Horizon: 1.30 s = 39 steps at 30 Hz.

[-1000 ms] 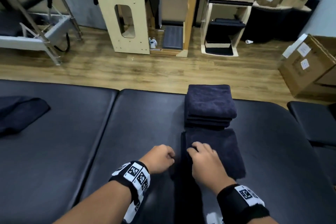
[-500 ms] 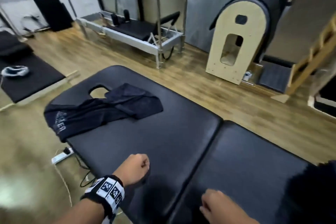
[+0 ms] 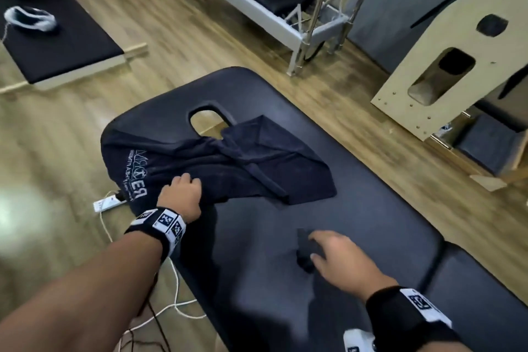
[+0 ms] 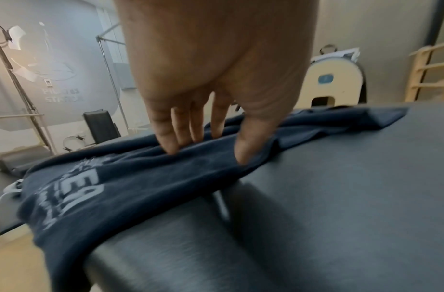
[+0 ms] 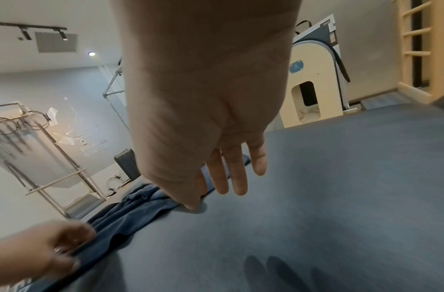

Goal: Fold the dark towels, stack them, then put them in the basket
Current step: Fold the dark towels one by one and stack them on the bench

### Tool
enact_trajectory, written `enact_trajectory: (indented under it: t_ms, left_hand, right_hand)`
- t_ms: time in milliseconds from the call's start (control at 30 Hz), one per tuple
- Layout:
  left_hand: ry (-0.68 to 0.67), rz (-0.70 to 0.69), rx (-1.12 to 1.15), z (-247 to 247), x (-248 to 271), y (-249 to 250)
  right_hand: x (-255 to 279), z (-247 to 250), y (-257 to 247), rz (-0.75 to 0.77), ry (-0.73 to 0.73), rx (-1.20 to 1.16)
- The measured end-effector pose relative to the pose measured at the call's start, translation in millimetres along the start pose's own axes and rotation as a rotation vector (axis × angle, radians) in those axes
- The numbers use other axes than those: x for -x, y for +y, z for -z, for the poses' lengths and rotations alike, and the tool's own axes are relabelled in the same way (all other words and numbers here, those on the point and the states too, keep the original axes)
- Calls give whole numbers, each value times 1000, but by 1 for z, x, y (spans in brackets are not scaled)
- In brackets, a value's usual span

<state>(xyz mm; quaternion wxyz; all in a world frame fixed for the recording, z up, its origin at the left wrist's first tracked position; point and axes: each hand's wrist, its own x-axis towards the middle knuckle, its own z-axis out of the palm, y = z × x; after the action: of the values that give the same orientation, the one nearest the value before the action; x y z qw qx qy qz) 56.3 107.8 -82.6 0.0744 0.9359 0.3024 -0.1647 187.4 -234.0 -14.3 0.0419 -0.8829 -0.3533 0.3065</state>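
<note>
From my head view the folded stack and the basket are out of frame, and my right wristband is cut off at the bottom edge. The white lettering on the towel [image 3: 217,168] is upside down and too blurred for me to read whole. I count one loose dark towel, lying crumpled at the bench's [image 3: 357,237] head end around 11 o'clock, partly covering the face hole [image 3: 207,120] and draped over the near-left edge. Two hands are in view. My left hand [image 3: 181,197] presses down on the towel's near edge, fingers and thumb pinching a ridge of cloth in the left wrist view [image 4: 211,110]. My right hand [image 3: 340,257] hovers at about 5 o'clock above bare padding with fingers spread and relaxed, holding nothing, its shadow beneath. Half a second ago my left hand was a fist short of the towel; now it has reached it.
</note>
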Motion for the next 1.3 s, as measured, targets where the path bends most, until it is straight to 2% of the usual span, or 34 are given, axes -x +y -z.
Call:
enact_trajectory:
  t_ms: [67,167,233,333,433,500,567,667,767,933,1033,1100,1200,1233,1300]
  left_hand:
    - [-27,-18,-13,-8,-9,-15]
    - [52,-180,10,-16,-13,-30]
    - [71,-222,87,-11,-11,-28]
    - [-64,-290,299,1,0,-7]
    - [-146,-513,512,11,20,29]
    - [-183,-613,656,14,36,55]
    - [-218,-620,765,14,48,69]
    - [-241,-557,807,12,54,63]
    - [-219,-588,612,14,53,49]
    - [1,-517,512,23,49,38]
    - [-8,-437,480,37,48,43]
    - [-24,-412,528,43,53,60]
    - [-38,-482,676,50,66,109]
    - [-54,-532,712,53,73,131]
    - [-130,-638,749,58,91,173]
  right_hand:
    - [-18,4,-13,-4,-18,-3]
    - [-35,6,-29,-12,-38,-7]
    - [-43,5,-39,-2,-38,-11]
    - [-54,2,-59,52,16,-63]
    - [-61,-2,-88,198,84,-118]
    - [-64,-6,-103,220,60,-131]
    - [-64,-7,-109,168,36,-122]
    - [-53,-4,-104,83,36,-51]
    - [-34,-2,-90,39,96,-27]
    - [-1,-12,-35,-198,157,-270]
    - [26,-15,8,-362,228,-386]
    - [45,-18,30,-428,247,-383]
    - [65,-21,43,-383,184,-263]
    - [71,-22,43,-331,205,-250]
    - [82,-19,33,-175,313,-368]
